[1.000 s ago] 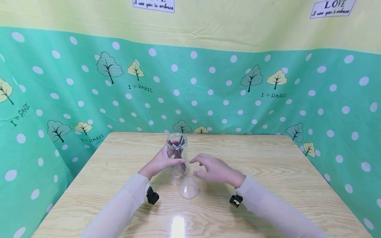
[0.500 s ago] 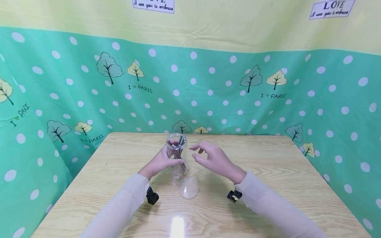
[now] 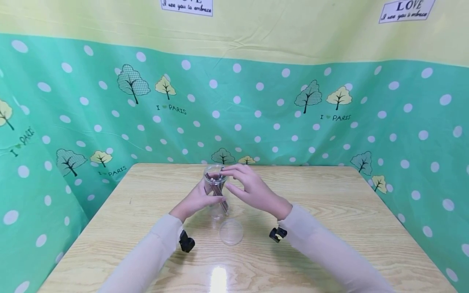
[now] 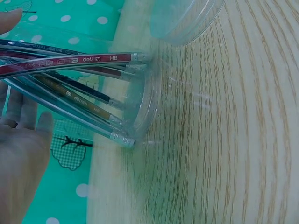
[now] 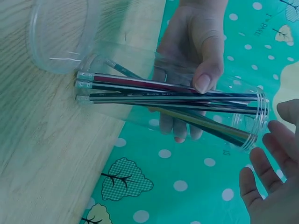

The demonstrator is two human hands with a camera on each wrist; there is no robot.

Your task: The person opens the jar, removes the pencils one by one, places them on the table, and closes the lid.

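Observation:
A tall clear jar [image 3: 217,213] stands on the table, and my left hand [image 3: 197,202] grips it around the side. Inside lean several pencils [image 3: 218,194], red, dark and gold, marked HB in the left wrist view; their metal-capped ends sit at the jar's base. My right hand [image 3: 256,191] is at the open mouth, its fingers extended over the rim. In the right wrist view, the fingers [image 5: 266,170] are slightly bent beside the threaded rim, with nothing between them. A round clear lid [image 3: 231,232] lies on the table in front of the jar.
The wood-grain table [image 3: 154,244] spreads around both arms, its far edge close behind the jar. A green and yellow printed curtain [image 3: 256,101] hangs behind and at both sides. Each wrist carries a small black camera [image 3: 187,241].
My right hand has risen from low beside the jar and moved left to the mouth, fingers now over the rim. The left hand, jar and lid have stayed put.

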